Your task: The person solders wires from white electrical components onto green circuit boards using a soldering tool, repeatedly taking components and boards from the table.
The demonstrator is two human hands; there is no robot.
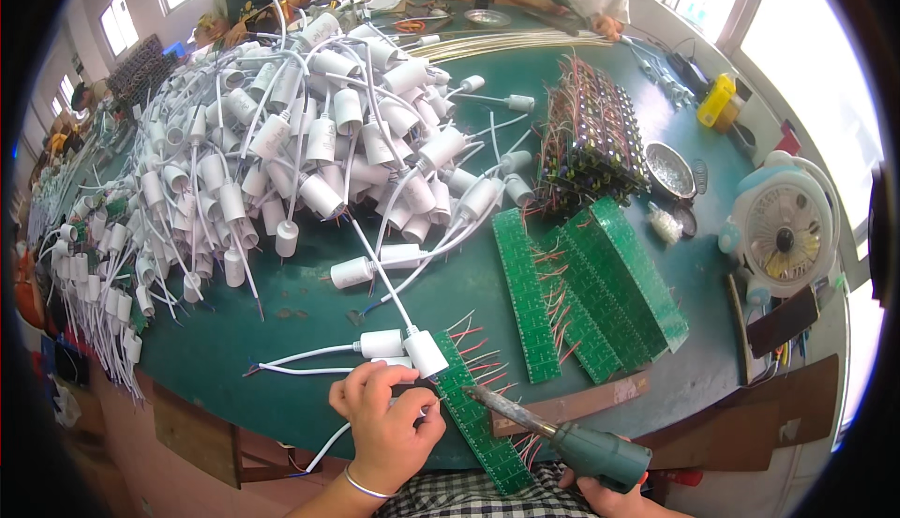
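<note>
My right hand (614, 499) grips the green handle of a soldering iron (572, 445) at the lower right. The iron's metal tip points left and lies over a long narrow green circuit board (483, 429) with red and white wires along its edge. Beside that board's left edge, my left hand (389, 424) is closed in a pinch; what lies between its fingertips is too small to make out. Just beyond those fingertips a white cylindrical cable housing (427, 354) sits at the board's upper end. Another white housing (382, 343) with a cable rests to its left.
A large heap of white cabled housings (319, 138) covers the table's left. More green boards (609, 284) lie right of centre, with stacked boards (592, 129) behind. A fan (780, 227) stands at right, near a metal dish (669, 169). Two people work across the table.
</note>
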